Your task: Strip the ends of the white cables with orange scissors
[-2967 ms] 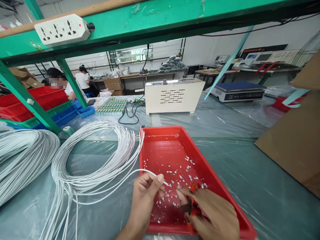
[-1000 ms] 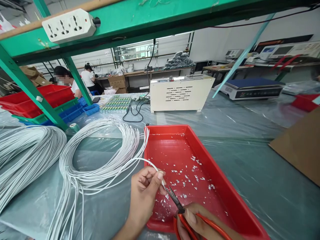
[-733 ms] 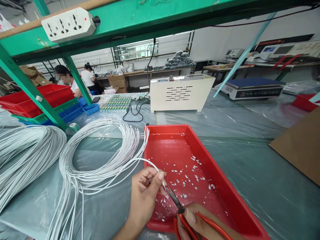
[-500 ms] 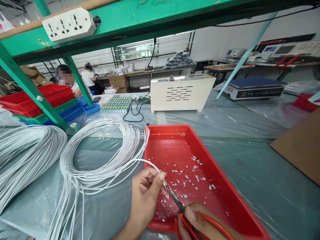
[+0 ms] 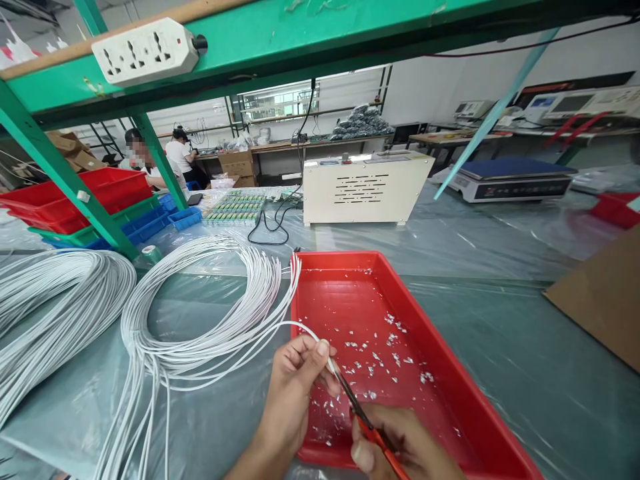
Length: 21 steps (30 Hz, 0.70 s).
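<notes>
My left hand [image 5: 295, 383] pinches the end of a white cable [image 5: 317, 333] between thumb and fingers, over the near left part of a red tray [image 5: 453, 363]. The cable arcs back to a coiled bundle of white cables [image 5: 200, 337] on the left. My right hand [image 5: 395, 437] is closed around red-handled scissors [image 5: 367, 427], seen edge-on. Their slim, dark blades point up and left, with the tips at the cable end by my left fingertips. Small silvery scraps [image 5: 395, 323] lie scattered over the tray floor.
A second cable coil [image 5: 65, 293] lies far left. Behind the tray stand a cream machine [image 5: 365, 190] and a weighing scale [image 5: 505, 180]. A green shelf beam [image 5: 280, 40] with a power strip [image 5: 145, 53] crosses overhead. Cardboard [image 5: 600, 293] is at right. Two people sit in the background.
My right hand has rolled over, turning the scissors edge-on, and their blades have come together at the cable end. My left hand keeps its pinch, and the view has shifted slightly.
</notes>
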Available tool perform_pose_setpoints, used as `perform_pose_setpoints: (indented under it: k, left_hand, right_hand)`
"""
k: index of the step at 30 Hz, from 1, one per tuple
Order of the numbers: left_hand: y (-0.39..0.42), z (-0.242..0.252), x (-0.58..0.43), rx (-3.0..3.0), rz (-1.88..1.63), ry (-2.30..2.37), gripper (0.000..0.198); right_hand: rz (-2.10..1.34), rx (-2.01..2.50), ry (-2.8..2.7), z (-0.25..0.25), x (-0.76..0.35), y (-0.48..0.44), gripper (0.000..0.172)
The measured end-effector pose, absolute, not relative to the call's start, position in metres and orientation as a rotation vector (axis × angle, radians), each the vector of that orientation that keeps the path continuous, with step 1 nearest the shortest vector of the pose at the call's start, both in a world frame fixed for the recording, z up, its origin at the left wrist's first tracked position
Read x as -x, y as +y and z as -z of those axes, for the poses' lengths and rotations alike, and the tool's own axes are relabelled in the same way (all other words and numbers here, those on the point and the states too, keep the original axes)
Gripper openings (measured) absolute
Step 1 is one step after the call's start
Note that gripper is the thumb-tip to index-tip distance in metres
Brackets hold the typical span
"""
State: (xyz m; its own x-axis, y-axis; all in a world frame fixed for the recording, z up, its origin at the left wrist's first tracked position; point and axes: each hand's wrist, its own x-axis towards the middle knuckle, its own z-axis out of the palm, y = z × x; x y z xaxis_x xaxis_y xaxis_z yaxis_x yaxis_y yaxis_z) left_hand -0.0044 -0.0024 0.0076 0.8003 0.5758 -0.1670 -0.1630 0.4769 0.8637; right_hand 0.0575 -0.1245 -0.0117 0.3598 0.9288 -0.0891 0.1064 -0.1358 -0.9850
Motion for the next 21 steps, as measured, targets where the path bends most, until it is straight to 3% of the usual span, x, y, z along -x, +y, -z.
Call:
perform_pose_setpoints:
  k: [15, 21]
  left_hand:
    - [-0.023, -0.006, 0.013, -1.509, -0.642, 0.56, 0.016]
    - [-0.025, -0.007, 0.014, -1.637, -0.725, 0.498, 0.016]
  right_hand:
    - [-0.359, 1.568, -0.702, 0.003, -0.062, -0.129, 0.015]
    - [-0.204, 1.584, -0.796, 0.003, -0.064, -0.129, 0.008]
